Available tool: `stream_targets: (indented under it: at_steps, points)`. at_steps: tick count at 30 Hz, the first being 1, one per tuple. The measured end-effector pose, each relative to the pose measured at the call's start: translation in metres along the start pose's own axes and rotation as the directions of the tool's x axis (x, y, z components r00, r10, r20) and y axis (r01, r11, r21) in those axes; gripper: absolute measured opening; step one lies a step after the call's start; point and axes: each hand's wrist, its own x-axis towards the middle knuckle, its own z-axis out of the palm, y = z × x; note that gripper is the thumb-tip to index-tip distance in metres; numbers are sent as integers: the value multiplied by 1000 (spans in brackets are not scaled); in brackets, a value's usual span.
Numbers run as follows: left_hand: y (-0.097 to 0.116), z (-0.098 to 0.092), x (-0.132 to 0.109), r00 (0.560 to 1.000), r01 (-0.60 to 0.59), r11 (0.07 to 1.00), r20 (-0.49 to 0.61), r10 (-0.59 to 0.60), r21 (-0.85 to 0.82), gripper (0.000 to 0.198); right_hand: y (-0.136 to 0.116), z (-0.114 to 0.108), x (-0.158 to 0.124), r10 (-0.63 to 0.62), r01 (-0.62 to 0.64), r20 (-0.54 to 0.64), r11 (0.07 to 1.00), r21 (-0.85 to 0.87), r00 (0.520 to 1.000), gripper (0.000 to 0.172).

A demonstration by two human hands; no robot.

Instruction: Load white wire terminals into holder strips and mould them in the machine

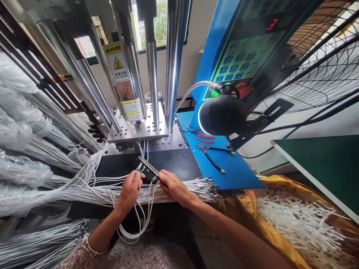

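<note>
My left hand (130, 190) is closed on a few white wires (134, 224) that loop down toward my lap. My right hand (172, 185) pinches the near end of a narrow dark metal bar (148, 167), which lies slanted on the black work plate (179, 164) in front of the press. Both hands rest over a thick bundle of white wires with metal terminal ends (204, 186) lying across the plate's front edge.
A vertical press with chrome columns (153, 74) and a drilled steel plate (140, 129) stands behind. A black gooseneck lamp (223, 114), blue control panel (244, 56), red-handled and yellow-handled pliers (213, 155) sit right. Bagged wire bundles (22, 172) fill the left; cut white pieces (294, 220) lie on yellow cloth.
</note>
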Motion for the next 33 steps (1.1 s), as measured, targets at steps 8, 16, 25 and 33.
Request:
stream_targets:
  at_steps: [8,16,25,33]
  points:
    - [-6,13,-3,994,69,995,93,-62,-74,38,-2,3,-2,-2,3,14,1000,-22,1000,30]
    - [6,12,-4,985,151,969,110,-131,-196,34,-3,-1,-1,-69,75,34,975,-211,997,30]
    - [17,-10,6,992,-89,957,106,61,277,34,2,2,-3,-135,119,-24,936,-330,991,29]
    - [6,-20,9,1000,11,1000,-5,-11,11,36,6,2,-1,-81,69,-100,991,-118,992,32]
